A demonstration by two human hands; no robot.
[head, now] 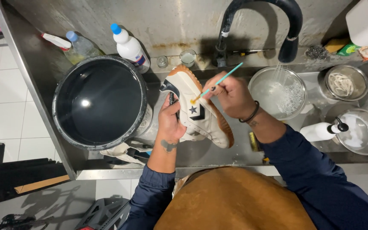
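blocked left: water bucket | blocked right: steel bowl | overhead: black faucet | passable: between bucket and bowl

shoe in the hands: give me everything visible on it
The shoe is a cream-white sneaker, leather by its look, with a dark star and chevron on its side, a dark patch near the top and a gum-brown sole. It is held tilted on its side above the steel sink counter. The left hand holds it; the right hand touches a thin teal brush to its side.
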